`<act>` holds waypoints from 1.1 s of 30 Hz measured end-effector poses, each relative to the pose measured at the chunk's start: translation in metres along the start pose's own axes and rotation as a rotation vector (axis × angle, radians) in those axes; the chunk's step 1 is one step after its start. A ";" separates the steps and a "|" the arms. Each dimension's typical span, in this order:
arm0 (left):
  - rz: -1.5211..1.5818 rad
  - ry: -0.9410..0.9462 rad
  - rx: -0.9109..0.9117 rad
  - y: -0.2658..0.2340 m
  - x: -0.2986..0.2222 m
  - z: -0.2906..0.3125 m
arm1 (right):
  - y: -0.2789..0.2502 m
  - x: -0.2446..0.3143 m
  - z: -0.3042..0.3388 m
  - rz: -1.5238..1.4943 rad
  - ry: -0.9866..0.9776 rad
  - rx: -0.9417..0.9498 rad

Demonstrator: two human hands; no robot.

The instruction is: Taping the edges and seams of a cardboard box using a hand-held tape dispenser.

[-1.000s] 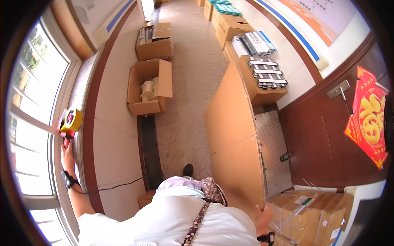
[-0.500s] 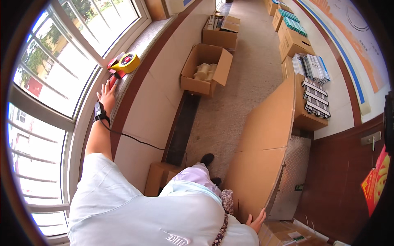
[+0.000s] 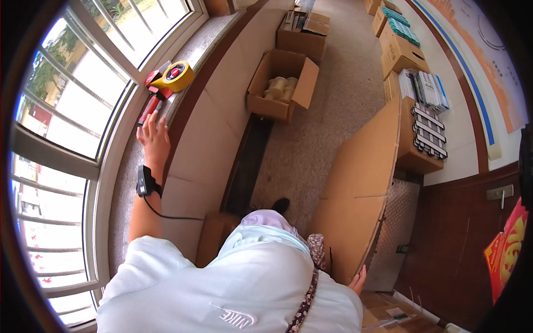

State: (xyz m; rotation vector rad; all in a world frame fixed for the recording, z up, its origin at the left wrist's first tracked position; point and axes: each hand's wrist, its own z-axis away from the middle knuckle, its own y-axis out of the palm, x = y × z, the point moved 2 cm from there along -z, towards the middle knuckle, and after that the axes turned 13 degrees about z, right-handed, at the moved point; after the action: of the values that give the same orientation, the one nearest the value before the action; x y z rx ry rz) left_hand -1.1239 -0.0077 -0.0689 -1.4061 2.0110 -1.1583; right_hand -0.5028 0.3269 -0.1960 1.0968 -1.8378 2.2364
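Note:
On the window sill to the left lies a tape dispenser (image 3: 164, 84) with a red handle and a roll of yellow tape. My left hand (image 3: 154, 139) is just beside the end of that handle, fingers stretched out and apart, holding nothing. A black device with a cable is strapped to the left wrist. At the lower right, my right hand (image 3: 358, 281) grips the near edge of a large brown cardboard sheet (image 3: 350, 194), which stands tilted beside my body. Part of that hand is hidden behind my shirt and the sheet.
An open carton (image 3: 267, 108) holding tape rolls (image 3: 280, 89) stands by the left wall, with another filled carton (image 3: 300, 40) behind it. Along the right wall sit several boxes topped with stacked packs (image 3: 425, 89). A closed brown door (image 3: 455, 238) is at right.
My left hand has come back from the dispenser's handle, toward me and slightly right. The dispenser's handle has turned a little on the sill. My right hand has shifted along the sheet's edge.

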 end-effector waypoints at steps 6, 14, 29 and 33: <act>0.597 0.473 0.214 -0.006 -0.176 0.024 | 0.009 -0.013 0.018 -0.195 0.318 -0.014; 1.248 0.946 0.865 -0.015 -0.402 0.067 | -0.021 0.021 -0.005 0.052 0.389 0.014; 0.949 1.978 0.424 -0.077 -0.538 0.140 | -0.015 0.030 -0.029 0.294 0.522 0.128; 1.099 1.967 0.464 -0.072 -0.535 0.142 | -0.016 0.015 -0.032 0.390 0.542 -0.065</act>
State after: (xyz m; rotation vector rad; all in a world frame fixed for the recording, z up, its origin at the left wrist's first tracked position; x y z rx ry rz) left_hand -0.7681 0.4142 -0.1513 1.7186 2.1963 -2.1992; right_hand -0.5224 0.3534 -0.1761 0.0856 -1.9616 2.3162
